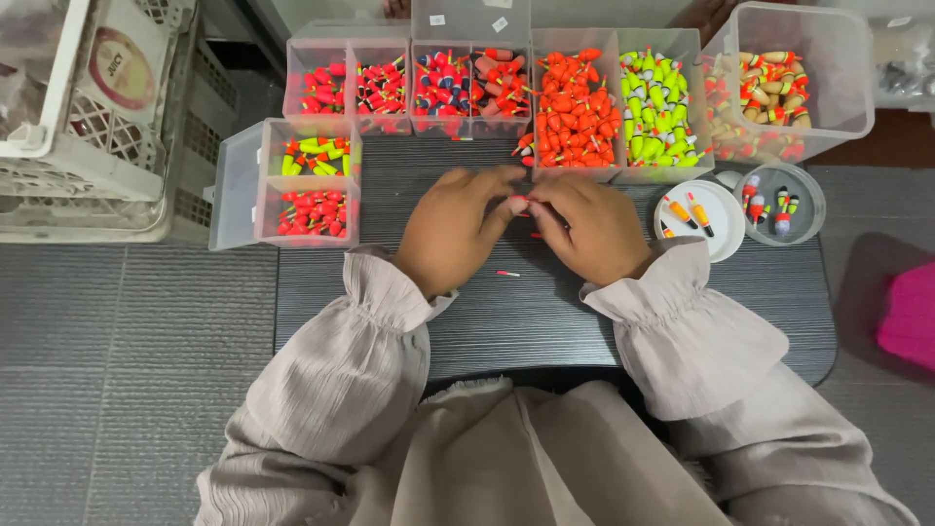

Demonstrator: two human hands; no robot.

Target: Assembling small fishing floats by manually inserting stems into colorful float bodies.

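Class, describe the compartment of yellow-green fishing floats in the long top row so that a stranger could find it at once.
Start at the dark slatted table and look along the row of clear plastic boxes at its far edge. The yellow-green float compartment sits near the row's right end, beside the compartment of solid orange floats. It alone in that row is mostly yellow-green; its neighbours are mainly red, orange or tan.

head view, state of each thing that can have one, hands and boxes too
left hand: pinching a small red float with the right
right hand: fingertips on the same float
clear compartment boxes: open, filled with floats
round tub: open, a few floats inside
white lid: off, lying flat, floats on it
white crate: on the floor, contents unclear
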